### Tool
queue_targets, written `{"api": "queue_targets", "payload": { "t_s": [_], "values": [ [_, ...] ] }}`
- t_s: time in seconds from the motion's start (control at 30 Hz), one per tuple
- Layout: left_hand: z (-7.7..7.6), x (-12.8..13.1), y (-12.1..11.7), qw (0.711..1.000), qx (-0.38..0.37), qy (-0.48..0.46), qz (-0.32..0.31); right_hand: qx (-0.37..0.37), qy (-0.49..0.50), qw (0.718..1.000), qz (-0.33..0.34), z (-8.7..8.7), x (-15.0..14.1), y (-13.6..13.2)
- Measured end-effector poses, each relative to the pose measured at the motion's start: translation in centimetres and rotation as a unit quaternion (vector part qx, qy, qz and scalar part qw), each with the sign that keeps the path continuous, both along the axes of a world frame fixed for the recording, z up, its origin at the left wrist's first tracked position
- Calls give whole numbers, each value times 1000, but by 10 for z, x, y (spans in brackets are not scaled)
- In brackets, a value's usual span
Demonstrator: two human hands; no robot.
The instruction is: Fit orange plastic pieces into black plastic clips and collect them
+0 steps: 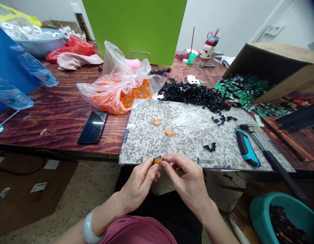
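Just off the front edge of the speckled board [144, 145], a small orange and black plastic part [158, 160] is pinched between my two hands. My left hand [140, 179] closes thumb and fingers on its left end. Thumb and forefinger of my right hand [186, 173] press on its right end. Two loose orange curved pieces [169, 132] lie on the board beyond my hands. A single black clip [209, 147] rests to the right, near a short clear tube [205, 159]. Thin clear strips [191, 121] are spread at the board's middle.
A heap of black clips [195, 95] and a plastic bag of orange pieces [121, 91] stand behind. Right are a blue utility knife [247, 147], a hammer [271, 159], a carton of green boards [281, 64] and a teal basin [261, 210]. Left lies a phone [92, 127].
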State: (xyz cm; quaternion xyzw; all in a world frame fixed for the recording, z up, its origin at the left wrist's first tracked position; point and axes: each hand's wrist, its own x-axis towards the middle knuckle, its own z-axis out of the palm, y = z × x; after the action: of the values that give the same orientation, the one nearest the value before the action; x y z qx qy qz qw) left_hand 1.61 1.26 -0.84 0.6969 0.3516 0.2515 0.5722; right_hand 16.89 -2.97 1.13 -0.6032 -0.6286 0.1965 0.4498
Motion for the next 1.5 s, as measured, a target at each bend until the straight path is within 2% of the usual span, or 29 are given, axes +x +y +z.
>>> {"api": "queue_targets", "payload": {
  "t_s": [0.23, 0.4, 0.63, 0.77, 1.13, 1.33, 1.5],
  "values": [
    [0, 0, 0, 999, 34, 13, -7, -11, 19, 1000, -1, -2, 0, -1],
    [0, -3, 2, 997, 65, 24, -20, -77, 76, 994, 17, 4, 5, -3],
    [3, -9, 4, 992, 97, 39, -76, -120, 125, 982, 81, 4, 9, -3],
    [3, -11, 6, 987, 114, 35, -105, -137, 147, 975, 91, 3, 7, -6],
    [-1, -15, 9, 971, 198, 1, -132, -81, 101, 987, 92, 5, 2, -11],
    [0, -16, 9, 971, 194, 13, -138, -67, 99, 988, 97, 4, 3, -12],
    [3, -16, 8, 972, 186, 14, -143, -93, 111, 984, 102, 5, 5, -13]
  ]
}}
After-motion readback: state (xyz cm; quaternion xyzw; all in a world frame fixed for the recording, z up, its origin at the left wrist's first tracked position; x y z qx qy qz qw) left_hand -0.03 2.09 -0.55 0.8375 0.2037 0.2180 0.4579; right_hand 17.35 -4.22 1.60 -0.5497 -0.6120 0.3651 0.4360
